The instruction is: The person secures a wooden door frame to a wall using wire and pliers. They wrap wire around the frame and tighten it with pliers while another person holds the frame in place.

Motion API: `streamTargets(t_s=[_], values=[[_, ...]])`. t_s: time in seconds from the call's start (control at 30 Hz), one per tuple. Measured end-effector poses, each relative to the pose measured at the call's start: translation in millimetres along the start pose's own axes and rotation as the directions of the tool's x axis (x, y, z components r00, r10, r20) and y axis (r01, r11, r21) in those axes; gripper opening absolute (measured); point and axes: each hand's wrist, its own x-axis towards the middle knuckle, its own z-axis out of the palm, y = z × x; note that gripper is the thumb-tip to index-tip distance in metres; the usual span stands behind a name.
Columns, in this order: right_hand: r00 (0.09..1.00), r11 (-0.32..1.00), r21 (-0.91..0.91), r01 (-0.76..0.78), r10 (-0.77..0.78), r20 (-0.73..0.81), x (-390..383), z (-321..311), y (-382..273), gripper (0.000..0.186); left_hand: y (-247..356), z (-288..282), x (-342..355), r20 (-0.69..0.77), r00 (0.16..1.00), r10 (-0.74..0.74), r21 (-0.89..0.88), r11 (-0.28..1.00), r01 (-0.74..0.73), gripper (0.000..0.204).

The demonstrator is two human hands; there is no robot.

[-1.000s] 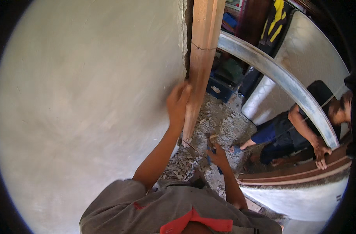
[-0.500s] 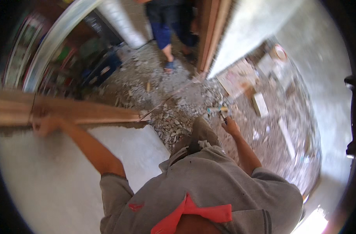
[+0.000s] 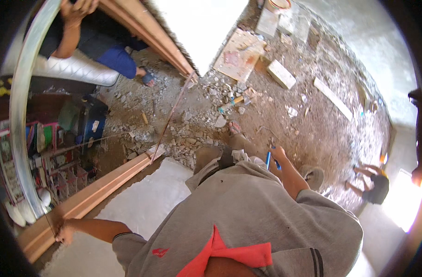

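Observation:
My left hand point(image 3: 65, 231) at the lower left grips the wooden frame member point(image 3: 97, 187), whose surface is reddish-brown, beside a thin wire tied round it. My right hand point(image 3: 278, 154), at my right side near my thigh, is closed on a blue-handled metal tool point(image 3: 268, 161), its head hard to make out. A pale metal arched strip point(image 3: 18, 115) runs down the left side to the wooden member. A thin rod or strip point(image 3: 171, 115) crosses the rubble between that member and another wooden frame point(image 3: 160, 37) at the top.
A co-worker's hand point(image 3: 77, 11) and sandaled foot point(image 3: 146, 78) are upper left, near a mattress point(image 3: 95, 71) and stored items. Rubble point(image 3: 188, 138), a board point(image 3: 234, 55) and blocks point(image 3: 280, 74) lie on the floor. Another person point(image 3: 375, 187) is at the far right.
The view has swung from the wall toward the floor on the right. My left hand stays on the wood. My right hand with the tool has moved out to my right side.

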Motion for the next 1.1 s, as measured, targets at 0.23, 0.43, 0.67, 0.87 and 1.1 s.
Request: streamTargets(t_s=[0.23, 0.43, 0.67, 0.87, 1.1], values=[[0.979, 0.988, 0.113, 0.110, -0.088, -0.181, 22, -50, -30, 0.050, 40, 5, -12, 0.206, 0.852, -0.481, -0.426, 0.740, 0.521, 0.026], [0.974, 0.911, 0.412, 0.028, 0.067, -0.214, 35, -70, -3, 0.054, 62, 7, -31, 0.210, 0.871, -0.444, -0.340, 0.803, 0.491, 0.026], [0.947, 0.892, 0.406, -0.200, 0.282, -0.152, 33, -60, 73, 0.051, 18, 15, -2, 0.025, 0.988, -0.151, 0.090, 0.985, 0.148, 0.026], [0.971, 0.959, 0.200, -0.201, 0.221, -0.086, 8, -58, 80, 0.047, 9, -5, 31, 0.105, 0.991, 0.080, 0.489, 0.864, -0.121, 0.018], [0.959, 0.595, 0.754, -0.280, 0.200, 0.199, 24, -11, -30, 0.016, 7, -38, -75, 0.522, 0.785, 0.334, 0.443, 0.680, -0.584, 0.034]])
